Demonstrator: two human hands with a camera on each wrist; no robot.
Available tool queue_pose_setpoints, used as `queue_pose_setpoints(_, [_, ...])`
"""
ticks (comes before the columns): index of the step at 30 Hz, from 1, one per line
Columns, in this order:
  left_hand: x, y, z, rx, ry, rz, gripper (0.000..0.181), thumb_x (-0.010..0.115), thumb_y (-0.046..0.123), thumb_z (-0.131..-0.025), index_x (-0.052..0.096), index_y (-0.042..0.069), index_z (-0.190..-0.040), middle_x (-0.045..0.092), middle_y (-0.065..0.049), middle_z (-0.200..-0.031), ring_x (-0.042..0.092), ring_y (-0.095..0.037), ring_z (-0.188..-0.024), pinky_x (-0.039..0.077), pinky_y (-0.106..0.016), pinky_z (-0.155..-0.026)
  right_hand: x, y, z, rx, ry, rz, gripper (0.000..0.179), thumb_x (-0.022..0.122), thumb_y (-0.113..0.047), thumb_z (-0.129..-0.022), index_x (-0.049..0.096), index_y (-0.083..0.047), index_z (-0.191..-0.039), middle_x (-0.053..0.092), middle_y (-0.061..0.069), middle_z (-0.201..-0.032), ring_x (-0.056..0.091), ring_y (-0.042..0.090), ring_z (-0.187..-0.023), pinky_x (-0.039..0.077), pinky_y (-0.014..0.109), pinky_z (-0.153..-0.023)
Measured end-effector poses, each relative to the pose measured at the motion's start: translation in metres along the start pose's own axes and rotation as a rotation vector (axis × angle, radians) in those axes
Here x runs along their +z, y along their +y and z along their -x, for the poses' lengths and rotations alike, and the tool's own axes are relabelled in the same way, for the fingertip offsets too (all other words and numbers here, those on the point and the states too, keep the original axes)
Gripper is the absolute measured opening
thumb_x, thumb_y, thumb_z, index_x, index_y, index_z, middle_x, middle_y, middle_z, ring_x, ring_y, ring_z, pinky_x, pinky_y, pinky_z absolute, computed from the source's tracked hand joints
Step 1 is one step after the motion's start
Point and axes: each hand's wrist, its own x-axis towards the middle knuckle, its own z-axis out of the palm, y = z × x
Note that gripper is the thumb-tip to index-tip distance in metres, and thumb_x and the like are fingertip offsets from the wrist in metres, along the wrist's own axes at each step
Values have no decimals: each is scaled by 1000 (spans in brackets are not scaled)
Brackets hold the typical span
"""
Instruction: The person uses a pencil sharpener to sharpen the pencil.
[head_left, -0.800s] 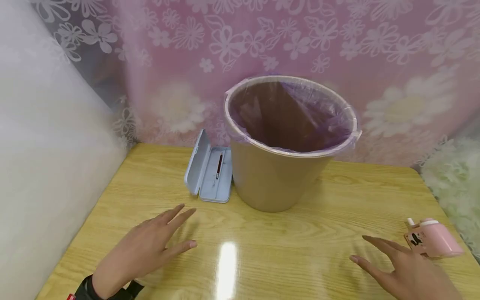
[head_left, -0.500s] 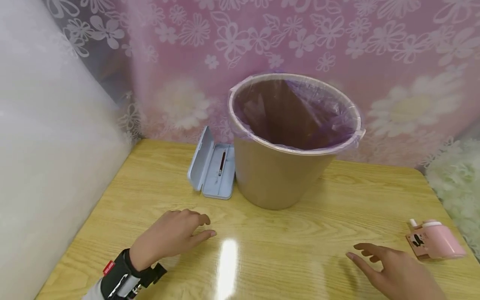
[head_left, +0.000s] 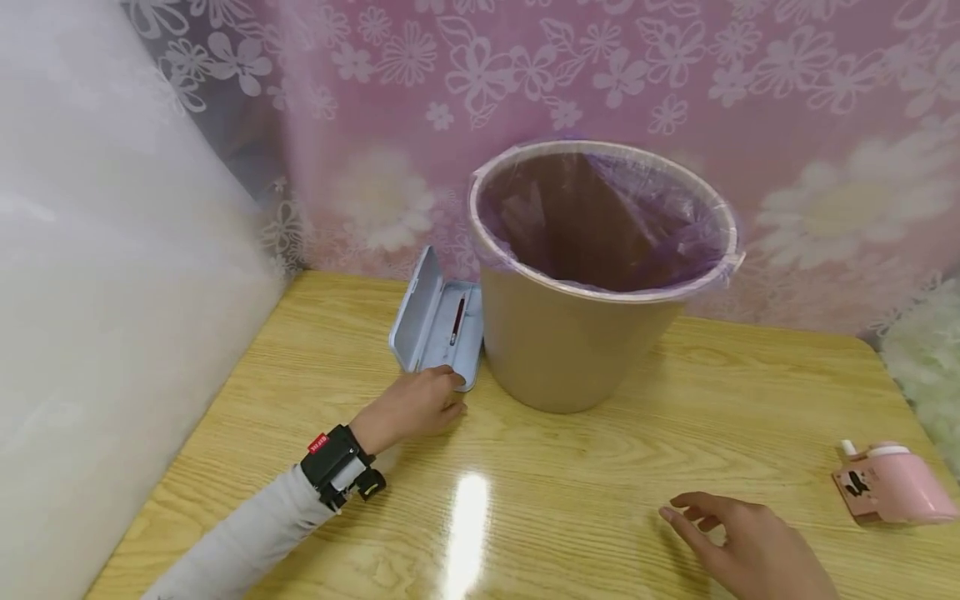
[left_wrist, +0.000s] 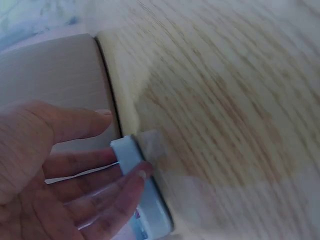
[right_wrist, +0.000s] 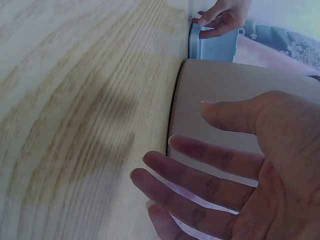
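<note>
My left hand [head_left: 415,408] is at the near edge of a light blue pencil case [head_left: 465,354], which lies with its lid raised. In the left wrist view its fingers overlap the case's end wall [left_wrist: 155,215], while the thumb stands apart from it. Inside the case lies a dark red pencil [head_left: 457,321] with a pale end. My right hand [head_left: 750,546] hovers over the front right of the table with its fingers loosely bent and nothing in them. The right wrist view shows the right hand [right_wrist: 235,175] with thumb and fingers spread apart.
A beige trash bin [head_left: 577,354] with a purple liner stands directly right of the case. At the table's right side sits a pink pencil sharpener [head_left: 896,486] with a white crank. A pink floral curtain [head_left: 390,100] hangs behind the wooden table [head_left: 585,500].
My left hand has moved forward and right from the open table to the pencil case's near edge. The right hand has shifted slightly left, its fingers bending more. The head view has panned a little.
</note>
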Motion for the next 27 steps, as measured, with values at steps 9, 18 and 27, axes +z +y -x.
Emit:
queue_pose_setpoints(9, [-3,7,32,-30,-5,-21,19,70,21,-96,62,9,-83,56,0,-79,50,-11,-67,48,-30,-60,4,-1,-2,-4,1,-15,44,59,-60,-96,74,-25,-116,74,-7,-94,64,9,-75,51,36,-60])
queue_pose_setpoints(18, [-1,22,70,-35,-6,-2,23,71,20,-95,61,9,-77,51,4,-72,44,-6,-62,43,-23,-54,7,-3,0,-45,3,-38,36,61,-55,-97,74,-25,-113,74,-8,-94,66,9,-79,51,34,-61])
queue_pose_setpoints(27, [-4,26,77,-101,25,17,30,73,30,-94,62,9,-76,48,4,-65,43,-6,-55,39,-22,-48,8,-6,0,-45,-14,-42,43,58,-58,-97,75,-22,-115,75,-6,-95,67,10,-81,51,34,-61])
